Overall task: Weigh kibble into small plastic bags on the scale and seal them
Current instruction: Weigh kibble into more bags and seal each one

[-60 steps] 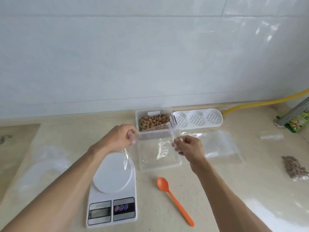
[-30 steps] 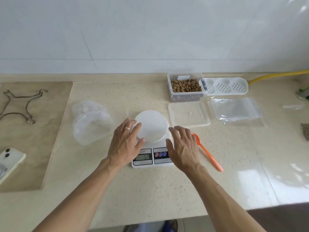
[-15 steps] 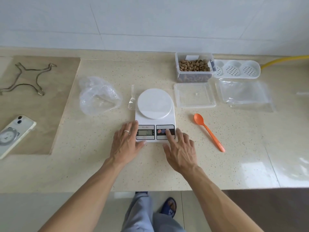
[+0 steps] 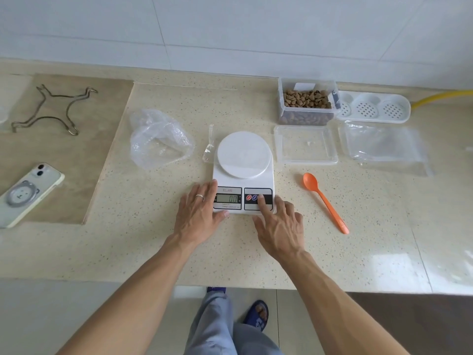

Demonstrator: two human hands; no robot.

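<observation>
A white digital scale (image 4: 244, 155) sits mid-counter with a bare round platform and a lit display. My left hand (image 4: 198, 213) lies flat against its left front corner. My right hand (image 4: 279, 224) rests at the right front, its index finger touching the button panel. A clear tub of brown kibble (image 4: 306, 101) stands behind, its clear lid (image 4: 305, 146) flat in front of it. An orange spoon (image 4: 325, 201) lies to the right of the scale. A stack of small clear bags (image 4: 384, 147) lies at the right. A thin clear bag (image 4: 209, 144) lies against the scale's left side.
A crumpled clear bag (image 4: 158, 138) lies left of the scale. A phone (image 4: 28, 193) and a wire trivet (image 4: 51, 108) sit on the brown panel at far left. A white perforated tray (image 4: 373, 108) and a yellow hose (image 4: 440, 97) are at the back right.
Two seconds ago both hands held a clear bag up near the kibble tub. They have since come down to the scale's front edge, and the right index finger has reached the buttons.
</observation>
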